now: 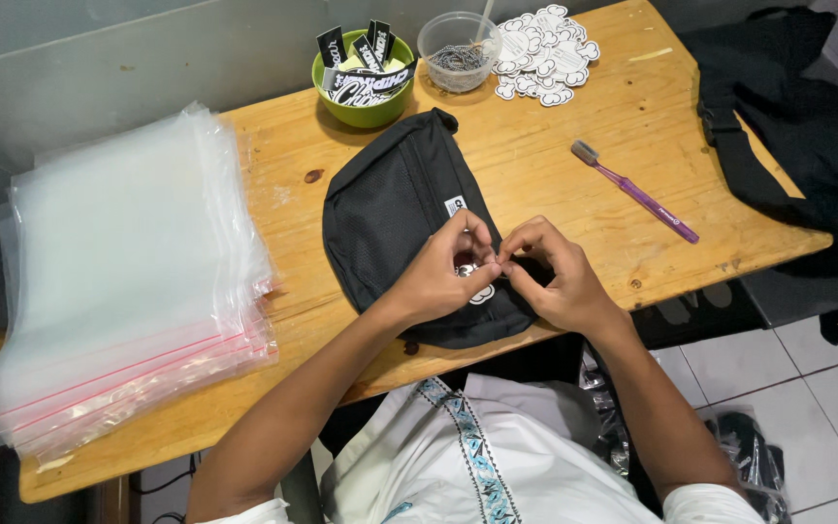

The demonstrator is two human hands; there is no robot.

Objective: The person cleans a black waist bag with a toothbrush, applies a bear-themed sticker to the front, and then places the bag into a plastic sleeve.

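A black pouch bag (395, 209) lies on the wooden table (574, 165) in front of me. My left hand (443, 277) and my right hand (550, 272) meet over its near right end. Both pinch a small metal piece and a white tag (480, 294) near the bag's zipper. The fingertips hide most of the metal piece, so I cannot tell exactly what it is.
A thick stack of clear zip bags (118, 281) fills the table's left side. At the back stand a green bowl (366, 87) of black labels, a clear cup (458, 53) of small metal bits and a pile of white stickers (545, 53). A purple toothbrush (637, 191) lies right. Black fabric (788, 116) hangs off the right edge.
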